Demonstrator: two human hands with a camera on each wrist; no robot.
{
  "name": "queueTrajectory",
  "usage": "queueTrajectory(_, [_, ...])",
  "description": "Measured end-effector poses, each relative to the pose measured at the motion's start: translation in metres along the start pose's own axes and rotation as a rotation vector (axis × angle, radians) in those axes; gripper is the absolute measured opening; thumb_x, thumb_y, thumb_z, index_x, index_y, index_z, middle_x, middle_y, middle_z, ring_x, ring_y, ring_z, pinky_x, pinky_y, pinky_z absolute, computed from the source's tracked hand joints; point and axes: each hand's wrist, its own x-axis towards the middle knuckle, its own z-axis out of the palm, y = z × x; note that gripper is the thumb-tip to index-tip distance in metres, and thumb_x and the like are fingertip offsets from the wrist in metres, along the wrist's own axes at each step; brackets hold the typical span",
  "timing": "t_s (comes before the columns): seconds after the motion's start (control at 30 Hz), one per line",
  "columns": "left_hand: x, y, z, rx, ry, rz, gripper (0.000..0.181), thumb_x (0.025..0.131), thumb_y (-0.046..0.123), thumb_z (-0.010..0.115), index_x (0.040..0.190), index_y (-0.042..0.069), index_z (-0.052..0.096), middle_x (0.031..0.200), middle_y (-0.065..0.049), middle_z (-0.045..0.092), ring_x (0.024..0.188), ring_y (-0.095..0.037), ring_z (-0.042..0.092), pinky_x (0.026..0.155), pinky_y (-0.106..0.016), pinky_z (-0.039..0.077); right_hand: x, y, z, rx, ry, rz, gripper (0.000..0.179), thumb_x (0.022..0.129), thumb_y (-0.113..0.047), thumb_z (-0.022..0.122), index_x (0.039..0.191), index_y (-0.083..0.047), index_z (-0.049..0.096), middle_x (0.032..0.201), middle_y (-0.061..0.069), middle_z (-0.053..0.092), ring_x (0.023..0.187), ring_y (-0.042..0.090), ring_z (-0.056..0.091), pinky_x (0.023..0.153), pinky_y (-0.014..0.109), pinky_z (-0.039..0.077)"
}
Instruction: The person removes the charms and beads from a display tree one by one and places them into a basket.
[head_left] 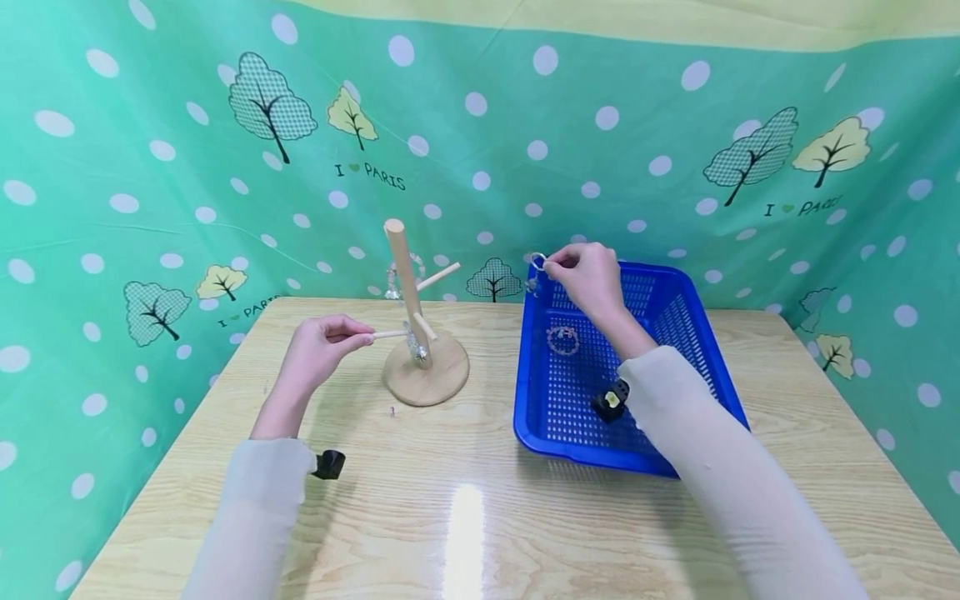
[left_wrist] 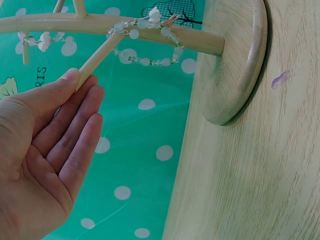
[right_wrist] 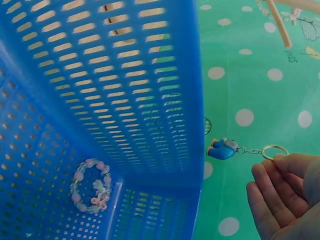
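Note:
My left hand (head_left: 318, 346) pinches the end of a short peg (left_wrist: 98, 56) on a wooden stand (head_left: 405, 275) between thumb and forefinger. A beaded bracelet (left_wrist: 145, 62) hangs on that peg near the post, and another beaded bracelet (left_wrist: 44, 42) hangs on a higher peg. With thumb and forefinger my right hand (head_left: 588, 275) holds the metal ring of a keychain (right_wrist: 223, 149). From its chain dangles a small blue and grey figure with orange feet, beside the far left corner of the blue basket (head_left: 600, 457).
A pink and pale blue beaded bracelet (right_wrist: 78, 176) lies inside the basket. The stand's round base (head_left: 427, 387) rests on the wooden table (head_left: 390, 517), left of the basket. Near it is a small purple mark (left_wrist: 281, 79). Green dotted cloth (head_left: 480, 133) hangs behind the table.

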Motion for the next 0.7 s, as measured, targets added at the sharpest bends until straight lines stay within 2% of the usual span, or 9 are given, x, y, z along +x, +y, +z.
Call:
queueTrajectory(0.53, [0.002,-0.005,0.002,0.003,0.012,0.006,0.027,0.094,0.024,0.071,0.109,0.002,0.073,0.11,-0.016,0.075,0.079,0.009,0.065,0.076,-0.013,0.05,-0.006,0.029,-0.006,-0.048,0.006,0.037,0.02,0.095,-0.023,0.068,0.101,-0.006,0.078,0.1,0.015,0.076,0.089,0.028,0.069,0.084,0.045,0.055])
queueTrajectory(0.7, [0.002,-0.004,0.001,-0.001,0.011,0.006,0.028,0.093,0.025,0.071,0.109,0.002,0.073,0.11,-0.018,0.074,0.079,0.009,0.065,0.075,-0.013,0.05,-0.008,0.037,-0.009,-0.07,0.004,0.042,0.02,0.096,-0.023,0.068,0.099,-0.006,0.078,0.099,0.014,0.077,0.085,0.028,0.068,0.08,0.044,0.054])
